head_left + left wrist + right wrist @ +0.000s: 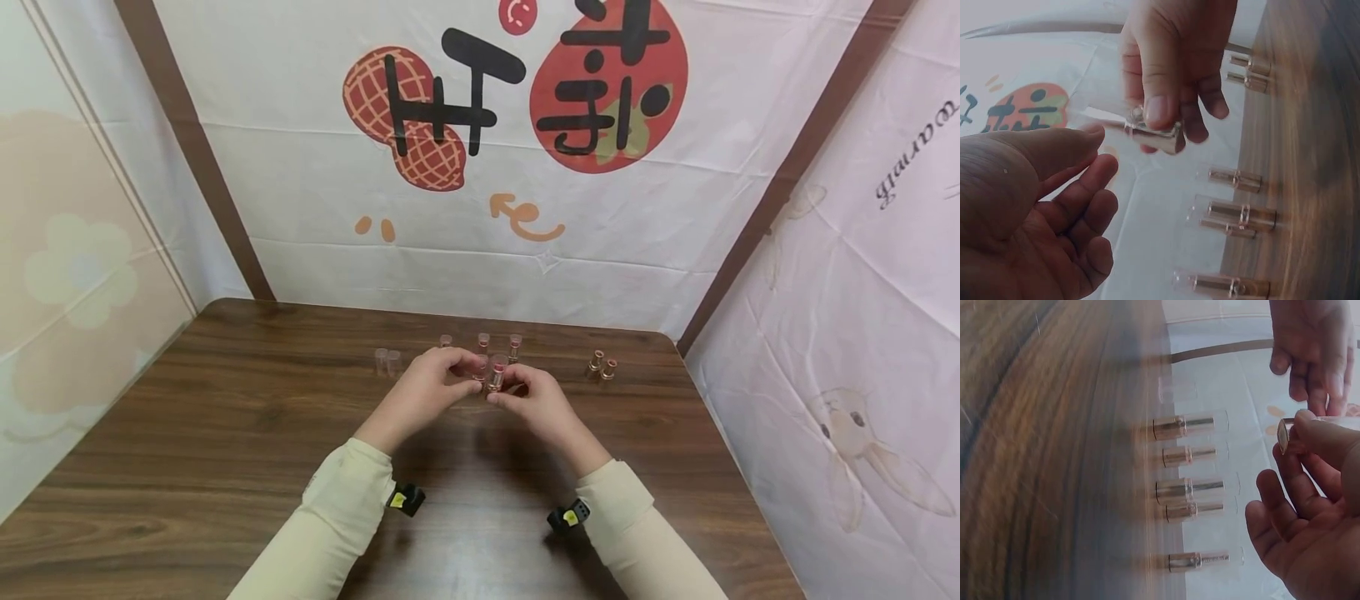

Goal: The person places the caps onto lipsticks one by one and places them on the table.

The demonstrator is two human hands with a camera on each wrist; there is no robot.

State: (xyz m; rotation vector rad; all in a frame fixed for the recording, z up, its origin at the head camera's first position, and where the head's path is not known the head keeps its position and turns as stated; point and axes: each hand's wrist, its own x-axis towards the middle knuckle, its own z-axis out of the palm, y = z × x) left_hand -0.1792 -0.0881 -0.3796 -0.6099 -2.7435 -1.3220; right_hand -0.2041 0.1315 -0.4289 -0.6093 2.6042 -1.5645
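Observation:
My right hand (543, 407) pinches the gold base of a lipstick tube (497, 377) between thumb and fingers. A clear cap covers the tube's upper part, seen in the left wrist view as a clear sleeve (1088, 111). Beside that cap is my left hand (429, 382), its thumb and fingertips apart and loosely bent. Nothing shows in its grasp. Whether a left fingertip touches the cap I cannot tell. Behind the hands stand several more gold lipstick tubes (1185, 426) with clear caps, upright on the table; the left fingers partly hide some of them in the head view.
Two clear caps (387, 360) stand on the brown wooden table (247, 400), left of the hands. Toward the right edge are two gold tubes without clear caps (602, 367). A printed cloth (300, 167) hangs at the table's back edge.

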